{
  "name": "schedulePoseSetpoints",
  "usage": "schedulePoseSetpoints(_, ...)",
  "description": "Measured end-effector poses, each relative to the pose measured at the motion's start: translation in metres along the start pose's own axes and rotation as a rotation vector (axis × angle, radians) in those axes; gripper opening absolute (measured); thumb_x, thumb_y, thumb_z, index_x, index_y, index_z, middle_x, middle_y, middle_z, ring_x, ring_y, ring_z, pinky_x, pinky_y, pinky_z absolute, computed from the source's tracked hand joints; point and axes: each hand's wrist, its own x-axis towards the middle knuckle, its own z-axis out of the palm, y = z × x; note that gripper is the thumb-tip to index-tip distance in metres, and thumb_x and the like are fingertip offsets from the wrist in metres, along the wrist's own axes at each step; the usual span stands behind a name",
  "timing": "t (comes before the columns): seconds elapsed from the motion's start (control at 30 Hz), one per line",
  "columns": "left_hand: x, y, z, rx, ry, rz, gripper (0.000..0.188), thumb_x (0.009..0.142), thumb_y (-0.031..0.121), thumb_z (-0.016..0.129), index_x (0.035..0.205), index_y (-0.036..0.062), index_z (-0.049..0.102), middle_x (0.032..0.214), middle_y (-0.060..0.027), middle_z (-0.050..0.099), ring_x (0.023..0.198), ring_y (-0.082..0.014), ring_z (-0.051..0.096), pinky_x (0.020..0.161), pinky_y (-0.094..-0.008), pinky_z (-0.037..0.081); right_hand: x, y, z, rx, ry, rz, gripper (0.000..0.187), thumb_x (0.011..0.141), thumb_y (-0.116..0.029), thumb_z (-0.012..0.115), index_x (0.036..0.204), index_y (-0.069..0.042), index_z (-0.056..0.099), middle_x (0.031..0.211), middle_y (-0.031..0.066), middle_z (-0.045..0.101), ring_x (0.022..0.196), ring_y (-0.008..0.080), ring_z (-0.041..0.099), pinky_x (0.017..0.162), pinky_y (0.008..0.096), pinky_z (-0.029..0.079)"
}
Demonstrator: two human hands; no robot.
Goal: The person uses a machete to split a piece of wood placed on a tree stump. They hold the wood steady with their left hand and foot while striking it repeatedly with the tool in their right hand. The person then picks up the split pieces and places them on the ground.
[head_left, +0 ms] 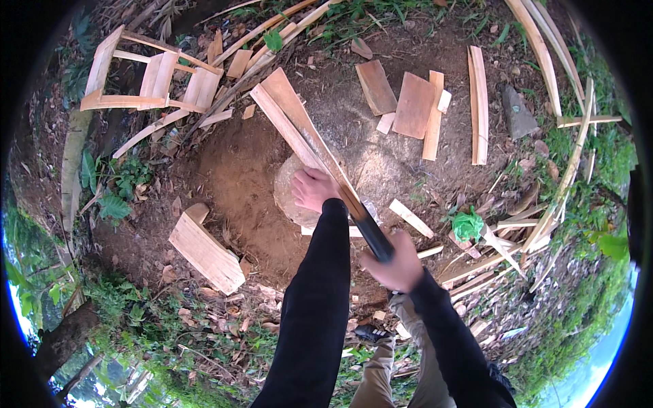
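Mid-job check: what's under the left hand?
Under the left hand is a pale wooden plank, with part of a round wooden block visible lower down, left of the fingers. The plank's surface beneath the palm is covered.

- Everything is carried by bare brown ground point(235, 163), edged with leaf litter point(238, 323) and green plants point(119, 183).
- A round wooden block point(284, 194) is set near the middle; a pale wooden strip point(281, 122) is held over it, any contact being hidden.
- A thick cut piece point(207, 255) is laid at the left.
- A slatted wooden frame point(158, 76) is rested at the upper left.
- Flat boards point(413, 105) and a long split piece point(479, 109) are spread at the upper right, near a grey slab point(518, 114).
- A green plastic bag point(467, 224) is surrounded by narrow offcuts point(410, 217).
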Motion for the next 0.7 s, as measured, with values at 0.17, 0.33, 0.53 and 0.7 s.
schedulePoseSetpoints(0.17, -0.016, 0.008, -0.011, 0.051, -0.043, 0.019, 0.021, 0.094, 0.028, 0.048, 0.084, 0.01, 0.052, 0.084, -0.009, 0.057, 0.079, -0.0312, 0.056, 0.066, -0.0474, 0.039, -0.11, 0.003, -0.025, 0.054, -0.001, 0.002, 0.014, 0.07, -0.013, 0.072, 0.076, -0.002, 0.065, 0.051, 0.0071, 0.053, 0.043, 0.0183, 0.057, 0.046, 0.032, 0.045)
schedulePoseSetpoints(0.33, -0.009, -0.002, 0.002, -0.012, -0.011, -0.013, 0.023, 0.095, 0.029, 0.047, 0.083, 0.0097, 0.052, 0.084, -0.01, 0.057, 0.079, -0.0318, 0.056, 0.066, -0.0476, 0.04, 0.025, -0.002, 0.014, 0.104, 0.057, -0.101, 0.027, 0.079, -0.014, 0.072, 0.064, -0.004, 0.052, 0.052, -0.0004, 0.051, 0.05, 0.0078, 0.052, 0.048, 0.0274, 0.039)
schedulePoseSetpoints(0.53, -0.009, 0.003, -0.009, -0.001, 0.004, 0.009, 0.023, 0.096, 0.029, 0.046, 0.084, 0.0096, 0.052, 0.084, -0.0104, 0.057, 0.081, -0.0322, 0.056, 0.068, -0.0474, 0.038, -0.107, 0.017, -0.015, 0.045, -0.004, 0.023, 0.017, 0.072, -0.015, 0.073, 0.08, -0.002, 0.067, 0.056, 0.0041, 0.06, 0.051, 0.0127, 0.061, 0.052, 0.0281, 0.048)
schedulePoseSetpoints(0.7, -0.015, 0.008, -0.012, -0.009, -0.065, -0.003, 0.022, 0.096, 0.028, 0.046, 0.085, 0.0102, 0.052, 0.086, -0.0105, 0.057, 0.083, -0.0327, 0.056, 0.071, -0.0476, 0.038, -0.003, 0.031, 0.005, 0.009, 0.014, 0.085, 0.024, 0.075, -0.015, 0.076, 0.077, -0.002, 0.056, 0.059, 0.003, 0.054, 0.053, 0.0106, 0.056, 0.048, 0.029, 0.042)
